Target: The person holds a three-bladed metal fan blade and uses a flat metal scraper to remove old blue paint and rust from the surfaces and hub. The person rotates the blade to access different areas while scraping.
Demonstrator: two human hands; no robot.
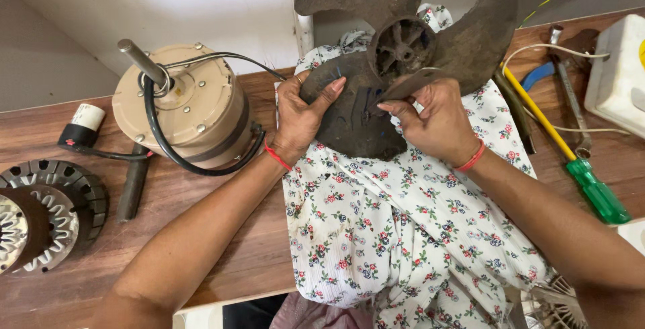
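Note:
A dirty, dark brown three-bladed fan blade [403,40] stands tilted over a white floral cloth [403,228] on the wooden table [222,248]. My left hand [299,117] grips the lower blade at its left edge, thumb on top. My right hand [433,117] pinches a thin flat piece against the same blade near the hub. Both wrists wear red thread bands.
A beige fan motor [191,111] with shaft and black cable stands at left, beside a dark rod [132,188] and a small capacitor [80,127]. Metal stator rings [47,211] lie far left. A yellow-green screwdriver [571,154], pliers [537,74] and a white box [618,74] lie at right.

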